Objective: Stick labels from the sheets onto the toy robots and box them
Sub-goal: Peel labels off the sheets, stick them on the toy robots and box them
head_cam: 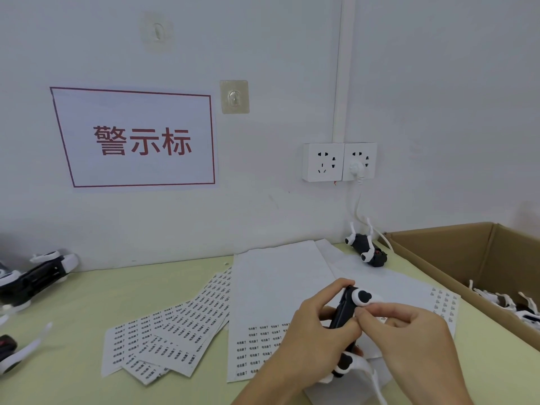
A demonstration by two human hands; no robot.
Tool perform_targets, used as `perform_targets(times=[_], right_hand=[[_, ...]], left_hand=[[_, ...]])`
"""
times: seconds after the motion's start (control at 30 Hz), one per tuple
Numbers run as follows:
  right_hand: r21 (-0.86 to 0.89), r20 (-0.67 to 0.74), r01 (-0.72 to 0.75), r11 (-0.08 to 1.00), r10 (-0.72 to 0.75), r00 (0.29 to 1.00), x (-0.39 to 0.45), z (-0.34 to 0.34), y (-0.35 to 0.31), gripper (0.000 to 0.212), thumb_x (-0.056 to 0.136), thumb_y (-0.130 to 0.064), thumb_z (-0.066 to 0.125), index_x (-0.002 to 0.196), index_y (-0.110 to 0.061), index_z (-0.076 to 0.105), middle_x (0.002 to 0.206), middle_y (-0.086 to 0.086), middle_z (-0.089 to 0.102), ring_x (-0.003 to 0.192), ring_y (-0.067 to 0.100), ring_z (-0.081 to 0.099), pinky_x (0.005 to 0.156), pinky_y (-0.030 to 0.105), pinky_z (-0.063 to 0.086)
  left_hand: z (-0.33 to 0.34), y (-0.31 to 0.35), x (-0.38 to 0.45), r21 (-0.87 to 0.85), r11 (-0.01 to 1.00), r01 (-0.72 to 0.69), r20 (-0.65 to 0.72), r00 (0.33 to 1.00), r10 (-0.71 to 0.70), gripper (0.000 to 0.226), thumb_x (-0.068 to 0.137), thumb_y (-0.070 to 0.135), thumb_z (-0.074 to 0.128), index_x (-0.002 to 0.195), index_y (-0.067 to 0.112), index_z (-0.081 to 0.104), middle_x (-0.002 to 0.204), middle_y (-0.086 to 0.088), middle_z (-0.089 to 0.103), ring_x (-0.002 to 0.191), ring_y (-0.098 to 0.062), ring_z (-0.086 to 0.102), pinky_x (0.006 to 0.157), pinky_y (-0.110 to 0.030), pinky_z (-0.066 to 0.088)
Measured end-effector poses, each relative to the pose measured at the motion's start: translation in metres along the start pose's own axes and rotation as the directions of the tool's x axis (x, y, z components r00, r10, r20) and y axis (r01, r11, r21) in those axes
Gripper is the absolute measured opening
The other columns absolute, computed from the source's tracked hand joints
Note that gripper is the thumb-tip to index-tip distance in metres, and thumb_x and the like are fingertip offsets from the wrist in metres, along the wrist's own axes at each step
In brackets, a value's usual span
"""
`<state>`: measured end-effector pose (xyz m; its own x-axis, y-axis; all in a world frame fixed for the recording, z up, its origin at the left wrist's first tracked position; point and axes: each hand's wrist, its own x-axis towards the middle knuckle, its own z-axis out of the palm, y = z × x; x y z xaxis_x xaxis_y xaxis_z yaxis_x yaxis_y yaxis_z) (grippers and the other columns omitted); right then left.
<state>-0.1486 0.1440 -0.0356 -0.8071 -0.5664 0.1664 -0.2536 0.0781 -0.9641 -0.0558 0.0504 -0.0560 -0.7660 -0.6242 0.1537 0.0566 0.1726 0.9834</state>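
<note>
My left hand (318, 325) grips a black-and-white toy robot (349, 309) above the label sheets, fingers curled round its black body. My right hand (406, 337) has thumb and forefinger pinched together against the robot's side; whether a label is between them is hidden. Label sheets (175, 340) lie fanned out on the table to the left, and a larger sheet (263, 346) lies under my hands. An open cardboard box (455, 258) at the right holds several toy robots (514, 308).
Another toy robot (365, 248) lies by the wall near the box. More robots (35, 276) lie at the left table edge, one (11, 352) nearer me. A wall socket (339, 162) with a plugged cable and a red-framed sign (137, 138) hang on the wall.
</note>
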Motion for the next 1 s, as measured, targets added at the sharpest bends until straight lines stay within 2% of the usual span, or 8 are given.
perform_targets(times=[0.4,0.43,0.5,0.57,0.67,0.73,0.83,1.0], right_hand=[[-0.045,0.019,0.049,0.998,-0.048,0.999,-0.001,0.001,0.002,0.015,0.080,-0.022,0.081,0.067,-0.021,0.074,0.033,-0.007,0.034,0.030,0.007,0.034,0.052,0.028,0.029],[-0.065,0.028,0.073,0.995,-0.071,0.997,-0.001,0.002,0.002,0.014,0.081,-0.022,0.080,0.069,-0.022,0.073,0.032,-0.007,0.035,0.031,0.007,0.036,0.052,0.028,0.031],[-0.107,0.032,0.146,0.983,-0.143,0.989,-0.001,0.002,0.003,0.015,0.085,-0.019,0.076,0.072,-0.026,0.071,0.032,-0.005,0.036,0.033,0.007,0.039,0.053,0.027,0.035],[-0.166,0.032,0.282,0.945,-0.281,0.959,0.000,-0.001,0.006,0.024,0.086,-0.009,0.071,0.072,-0.029,0.070,0.033,-0.004,0.035,0.035,0.008,0.037,0.052,0.021,0.039],[-0.257,0.072,0.518,0.816,-0.519,0.852,-0.002,-0.009,0.009,0.036,0.080,0.008,0.065,0.076,-0.026,0.077,0.036,-0.010,0.038,0.036,0.004,0.038,0.045,0.005,0.033],[-0.284,0.145,0.595,0.752,-0.580,0.802,-0.002,-0.011,0.009,0.038,0.077,0.005,0.063,0.086,-0.026,0.082,0.039,-0.015,0.044,0.038,0.001,0.042,0.044,0.003,0.030],[-0.326,0.268,0.624,0.711,-0.563,0.782,0.000,-0.013,0.008,0.041,0.071,-0.009,0.057,0.095,-0.031,0.082,0.039,-0.018,0.037,0.038,0.001,0.038,0.043,0.006,0.027],[-0.425,0.355,0.618,0.661,-0.506,0.786,0.005,-0.016,0.008,0.044,0.071,-0.016,0.056,0.098,-0.042,0.079,0.035,-0.018,0.030,0.038,0.003,0.036,0.044,0.012,0.022]], left_hand=[[-0.002,-0.003,0.002,-0.022,0.999,0.040,-0.007,0.999,-0.041,0.040,0.089,0.027,0.068,0.120,0.052,0.060,0.097,-0.002,0.073,0.073,-0.023,0.074,0.058,-0.025,0.053],[-0.002,-0.004,0.003,-0.032,0.998,0.054,-0.025,0.998,-0.054,0.041,0.087,0.029,0.068,0.118,0.054,0.061,0.098,-0.004,0.075,0.078,-0.026,0.074,0.063,-0.031,0.057],[-0.004,-0.007,0.005,-0.065,0.994,0.083,-0.055,0.995,-0.087,0.045,0.081,0.027,0.067,0.118,0.053,0.063,0.100,-0.009,0.076,0.088,-0.036,0.073,0.087,-0.045,0.059],[-0.007,-0.008,0.006,-0.081,0.992,0.093,-0.079,0.992,-0.099,0.051,0.077,0.027,0.065,0.122,0.050,0.062,0.099,-0.011,0.077,0.090,-0.038,0.072,0.096,-0.048,0.055],[-0.009,-0.010,0.007,-0.077,0.993,0.092,-0.084,0.992,-0.099,0.052,0.079,0.026,0.065,0.126,0.048,0.060,0.098,-0.010,0.077,0.086,-0.031,0.072,0.094,-0.043,0.055],[-0.010,-0.012,0.007,-0.067,0.994,0.089,-0.070,0.993,-0.094,0.049,0.088,0.018,0.064,0.128,0.047,0.059,0.096,-0.008,0.078,0.083,-0.025,0.071,0.084,-0.033,0.057],[-0.010,-0.013,0.007,-0.062,0.994,0.090,-0.056,0.994,-0.093,0.048,0.094,0.014,0.063,0.129,0.047,0.059,0.095,-0.007,0.078,0.079,-0.014,0.070,0.075,-0.021,0.053],[-0.011,-0.013,0.006,-0.071,0.994,0.078,-0.039,0.996,-0.081,0.052,0.084,0.023,0.069,0.130,0.046,0.060,0.100,-0.009,0.077,0.093,-0.022,0.073,0.087,-0.029,0.057]])
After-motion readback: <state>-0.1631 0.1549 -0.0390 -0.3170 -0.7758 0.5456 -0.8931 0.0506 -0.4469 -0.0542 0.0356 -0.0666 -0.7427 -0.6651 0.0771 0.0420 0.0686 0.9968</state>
